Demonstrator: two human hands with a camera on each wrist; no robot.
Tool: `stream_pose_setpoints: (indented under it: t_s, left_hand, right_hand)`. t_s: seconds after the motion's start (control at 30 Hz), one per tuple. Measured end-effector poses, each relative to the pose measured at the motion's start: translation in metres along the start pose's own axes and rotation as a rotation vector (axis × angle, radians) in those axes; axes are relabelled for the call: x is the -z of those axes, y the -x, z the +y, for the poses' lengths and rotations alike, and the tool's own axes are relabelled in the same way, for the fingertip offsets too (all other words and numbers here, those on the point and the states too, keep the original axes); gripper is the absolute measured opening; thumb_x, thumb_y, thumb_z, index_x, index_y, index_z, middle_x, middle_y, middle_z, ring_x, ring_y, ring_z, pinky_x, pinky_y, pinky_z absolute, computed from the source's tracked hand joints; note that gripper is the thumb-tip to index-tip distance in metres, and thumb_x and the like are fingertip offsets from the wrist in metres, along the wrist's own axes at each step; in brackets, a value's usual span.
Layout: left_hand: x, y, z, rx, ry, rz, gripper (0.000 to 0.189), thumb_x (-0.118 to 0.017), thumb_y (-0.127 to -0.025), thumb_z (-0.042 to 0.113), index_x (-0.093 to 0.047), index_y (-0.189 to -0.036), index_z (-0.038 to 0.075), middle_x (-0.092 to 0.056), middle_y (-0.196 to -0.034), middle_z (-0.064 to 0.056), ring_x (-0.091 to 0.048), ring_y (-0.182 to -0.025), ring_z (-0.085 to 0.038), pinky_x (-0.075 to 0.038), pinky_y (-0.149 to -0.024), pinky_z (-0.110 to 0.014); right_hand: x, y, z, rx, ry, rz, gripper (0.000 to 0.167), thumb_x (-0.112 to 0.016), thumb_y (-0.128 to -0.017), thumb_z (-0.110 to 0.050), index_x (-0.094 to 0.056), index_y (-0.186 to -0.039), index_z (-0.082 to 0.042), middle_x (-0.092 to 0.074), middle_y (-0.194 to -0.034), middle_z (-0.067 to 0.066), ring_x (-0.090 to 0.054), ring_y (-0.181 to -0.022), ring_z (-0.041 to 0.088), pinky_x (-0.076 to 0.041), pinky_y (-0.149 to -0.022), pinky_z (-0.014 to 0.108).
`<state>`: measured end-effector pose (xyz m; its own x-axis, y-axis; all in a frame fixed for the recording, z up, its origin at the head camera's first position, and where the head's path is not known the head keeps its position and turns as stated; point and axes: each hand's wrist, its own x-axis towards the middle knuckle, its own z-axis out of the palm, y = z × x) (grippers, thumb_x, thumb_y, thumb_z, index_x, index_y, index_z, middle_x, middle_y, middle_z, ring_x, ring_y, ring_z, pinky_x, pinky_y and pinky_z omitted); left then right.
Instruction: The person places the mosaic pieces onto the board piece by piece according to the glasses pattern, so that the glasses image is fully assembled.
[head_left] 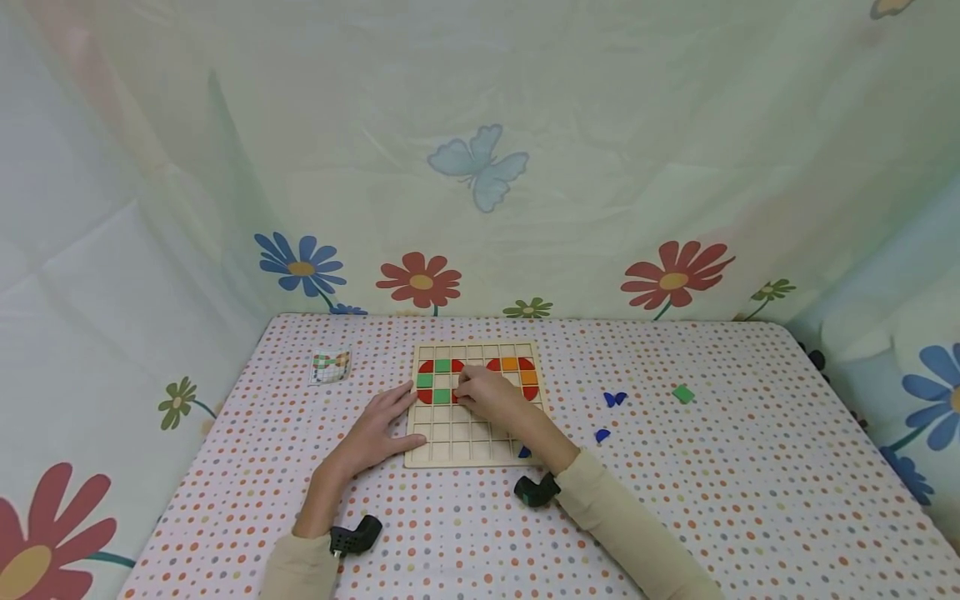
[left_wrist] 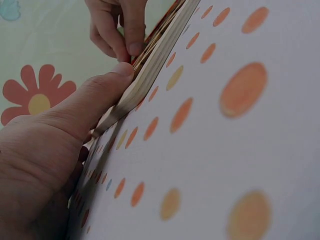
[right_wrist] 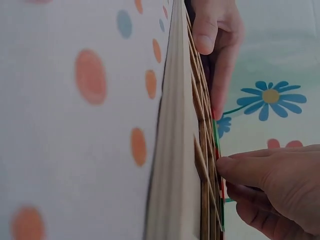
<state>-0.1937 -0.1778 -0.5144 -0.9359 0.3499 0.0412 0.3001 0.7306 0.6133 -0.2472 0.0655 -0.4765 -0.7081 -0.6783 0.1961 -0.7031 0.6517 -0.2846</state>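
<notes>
A wooden grid board (head_left: pixel 470 454) lies on the table between both hands. My left hand (head_left: pixel 372 433) rests at its left side, the thumb spread along the frame (left_wrist: pixel 142 82) and the fingers reaching up the edge. My right hand (head_left: pixel 491 396) leans over the middle cells, thumb and fingers pinched together on a small tile that they mostly hide; a bit of red shows by the fingertips. In the left part of the grid sit green tiles (head_left: pixel 442 397) and red rounded tiles (head_left: pixel 425 397). Orange tiles (head_left: pixel 528 378) and more red ones fill cells at the upper right.
Right of the board lie blue pieces (head_left: pixel 615 399), another blue piece (head_left: pixel 602 435) and a green square tile (head_left: pixel 683 393). One more blue piece (head_left: pixel 524 452) is at the board's lower right corner. A small patterned packet (head_left: pixel 330 367) lies to the left.
</notes>
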Motion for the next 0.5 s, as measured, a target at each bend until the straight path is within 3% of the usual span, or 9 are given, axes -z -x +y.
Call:
stream_pose_setpoints:
  t_s: [0.27, 0.5]
  left_hand:
    - [0.0, 0.0, -0.002, 0.002, 0.011, 0.0, 0.081, -0.071, -0.084, 0.051, -0.039, -0.15, 0.015, -0.024, -0.162, -0.003, -0.021, -0.149, -0.032, -0.028, -0.114, -0.058]
    - [-0.001, 0.0, -0.002, 0.011, 0.017, -0.011, 0.082, -0.069, -0.084, 0.053, -0.038, -0.15, 0.015, -0.024, -0.162, -0.002, -0.019, -0.15, -0.031, -0.027, -0.115, -0.058]
  right_hand:
    - [0.003, 0.005, -0.004, 0.021, 0.065, -0.033, 0.019, -0.068, -0.092, -0.017, -0.076, -0.107, -0.011, -0.065, -0.1, 0.002, -0.058, -0.088, 0.015, -0.052, -0.071, 0.022]
    - [0.017, 0.014, -0.01, 0.014, 0.004, -0.042, 0.021, -0.067, -0.093, -0.023, -0.074, -0.111, -0.014, -0.065, -0.109, 0.001, -0.058, -0.097, 0.014, -0.054, -0.078, 0.027]
